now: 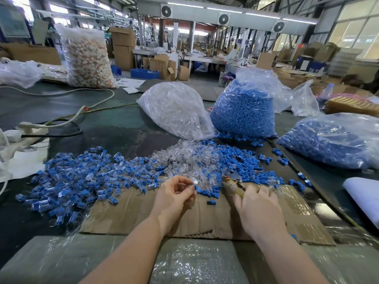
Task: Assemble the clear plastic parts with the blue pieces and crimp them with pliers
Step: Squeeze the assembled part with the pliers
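Over creased cardboard (127,214), glossy clear part (193,182), taped pliers (233,184).

Pliers (233,182): handles hidden inside the right hand (258,210), jaws blurred (whether they stand open cannot be told). Clear part (193,182): pinched by the left hand (174,196), too small to make out its form. White pad (364,196): cut off by the picture's right edge, at the worktop's right edge.
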Demonstrator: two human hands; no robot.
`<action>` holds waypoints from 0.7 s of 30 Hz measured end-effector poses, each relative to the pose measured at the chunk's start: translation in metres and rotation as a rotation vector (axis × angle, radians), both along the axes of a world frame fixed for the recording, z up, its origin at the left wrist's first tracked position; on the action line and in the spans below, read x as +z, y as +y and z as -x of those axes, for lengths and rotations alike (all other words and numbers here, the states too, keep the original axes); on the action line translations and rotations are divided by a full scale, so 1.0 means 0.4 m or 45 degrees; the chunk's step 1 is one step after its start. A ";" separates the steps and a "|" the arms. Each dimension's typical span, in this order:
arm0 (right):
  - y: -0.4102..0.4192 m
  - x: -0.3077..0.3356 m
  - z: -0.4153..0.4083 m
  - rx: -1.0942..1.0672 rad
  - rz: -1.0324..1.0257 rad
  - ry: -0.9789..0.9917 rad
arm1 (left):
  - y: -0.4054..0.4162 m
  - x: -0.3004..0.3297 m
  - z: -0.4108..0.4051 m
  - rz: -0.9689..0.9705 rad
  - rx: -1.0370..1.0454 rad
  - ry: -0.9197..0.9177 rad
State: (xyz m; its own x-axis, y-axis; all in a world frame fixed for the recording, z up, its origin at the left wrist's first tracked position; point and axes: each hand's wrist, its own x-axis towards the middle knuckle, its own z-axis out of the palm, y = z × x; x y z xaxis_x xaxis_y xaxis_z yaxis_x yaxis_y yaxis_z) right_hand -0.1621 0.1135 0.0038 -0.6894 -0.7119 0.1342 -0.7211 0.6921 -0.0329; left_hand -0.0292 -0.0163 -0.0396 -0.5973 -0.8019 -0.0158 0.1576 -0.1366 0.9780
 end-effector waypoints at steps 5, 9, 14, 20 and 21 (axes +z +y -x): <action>-0.019 0.047 -0.059 0.279 0.210 -0.753 | -0.006 -0.006 0.007 -0.044 0.087 0.049; -0.023 0.067 -0.092 0.348 0.280 -0.953 | -0.013 -0.008 0.010 -0.055 0.172 0.057; -0.017 0.096 -0.098 0.408 0.210 -1.168 | -0.023 -0.005 0.012 -0.190 0.262 0.134; -0.030 0.113 -0.107 0.413 -0.013 -1.091 | -0.018 -0.007 0.011 -0.165 0.298 0.107; -0.032 0.115 -0.109 0.409 -0.024 -1.096 | -0.018 -0.006 0.011 -0.163 0.302 0.104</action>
State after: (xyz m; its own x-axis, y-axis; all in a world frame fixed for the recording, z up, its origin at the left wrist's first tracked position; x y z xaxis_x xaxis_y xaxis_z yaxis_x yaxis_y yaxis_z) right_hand -0.1186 0.1006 0.0497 -0.3149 -0.8834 -0.3471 -0.6108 0.4685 -0.6383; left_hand -0.0335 -0.0236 -0.0420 -0.3965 -0.9140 -0.0856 0.2774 -0.2082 0.9379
